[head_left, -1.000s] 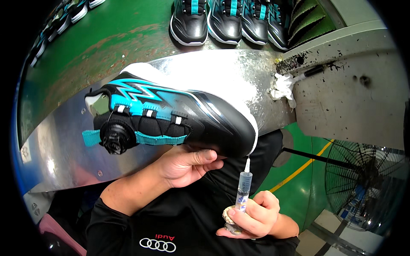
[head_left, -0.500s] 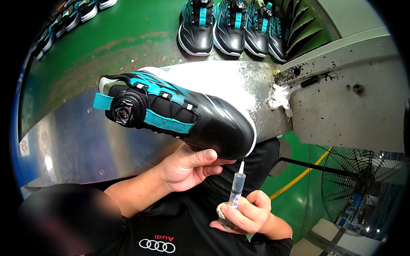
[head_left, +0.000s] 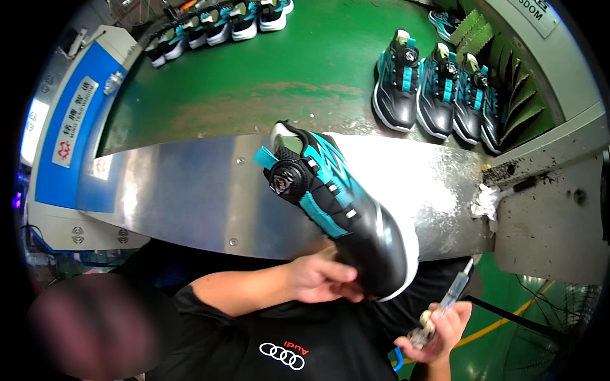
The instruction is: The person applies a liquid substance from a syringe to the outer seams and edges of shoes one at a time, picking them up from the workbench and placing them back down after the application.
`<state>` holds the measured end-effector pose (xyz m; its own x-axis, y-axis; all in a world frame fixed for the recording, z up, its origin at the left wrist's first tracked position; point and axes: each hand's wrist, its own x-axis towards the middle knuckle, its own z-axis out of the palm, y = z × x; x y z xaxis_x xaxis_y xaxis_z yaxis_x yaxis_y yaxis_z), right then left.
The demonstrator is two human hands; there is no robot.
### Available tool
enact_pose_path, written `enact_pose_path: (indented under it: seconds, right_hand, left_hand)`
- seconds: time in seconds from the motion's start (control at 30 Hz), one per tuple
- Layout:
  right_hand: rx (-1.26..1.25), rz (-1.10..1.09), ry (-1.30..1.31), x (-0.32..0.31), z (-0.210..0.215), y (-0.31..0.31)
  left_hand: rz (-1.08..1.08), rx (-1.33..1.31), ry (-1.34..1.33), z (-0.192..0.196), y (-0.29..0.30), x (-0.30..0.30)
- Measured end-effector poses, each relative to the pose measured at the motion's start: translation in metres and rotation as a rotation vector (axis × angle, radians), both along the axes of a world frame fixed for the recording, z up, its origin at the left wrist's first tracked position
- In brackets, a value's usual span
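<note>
A black and turquoise sports shoe (head_left: 375,244) with a dial lace closure and a white sole is tilted over the near edge of the metal ledge, its toe toward me. My left hand (head_left: 324,278) is closed on the shoe near the toe, the thumb on the upper and some fingers hidden beneath. To the right, my right hand (head_left: 440,330) grips a clear plastic syringe (head_left: 455,291) by its lower end. The syringe points up with its narrow tip apart from the shoe.
A green conveyor belt (head_left: 254,95) runs beyond the metal ledge (head_left: 184,203). Several matching shoes (head_left: 397,95) stand at its right, more shoes (head_left: 244,22) at far left. A crumpled white cloth (head_left: 486,202) and a black-handled brush-like tool (head_left: 524,185) lie right. A fan (head_left: 553,343) stands lower right.
The syringe tip has come away from the shoe's toe edge, and my right hand has moved down and right. The shoe is turned more toward me. The whole view has shifted left.
</note>
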<state>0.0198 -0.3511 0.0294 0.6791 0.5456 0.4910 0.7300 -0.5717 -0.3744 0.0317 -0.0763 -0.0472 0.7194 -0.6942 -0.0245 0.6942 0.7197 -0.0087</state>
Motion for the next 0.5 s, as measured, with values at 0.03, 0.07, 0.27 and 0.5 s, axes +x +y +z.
enact_pose_path:
  seconds: [0.03, 0.07, 0.27, 0.5]
  right_hand:
    - [0.051, -0.006, 0.020, 0.006, -0.010, 0.001]
    - [0.083, -0.015, 0.036, 0.012, -0.020, 0.003]
    - [0.233, 0.075, 0.188, 0.045, -0.047, 0.017]
    - [0.259, 0.083, 0.216, 0.052, -0.044, 0.018]
  left_hand:
    - [0.034, 0.129, 0.084, 0.009, 0.016, -0.015]
    - [0.065, 0.240, 0.163, 0.017, 0.033, -0.030]
    - [0.333, 0.748, 0.088, 0.045, 0.090, -0.059]
    - [0.435, 0.922, -0.171, 0.048, 0.103, 0.047]
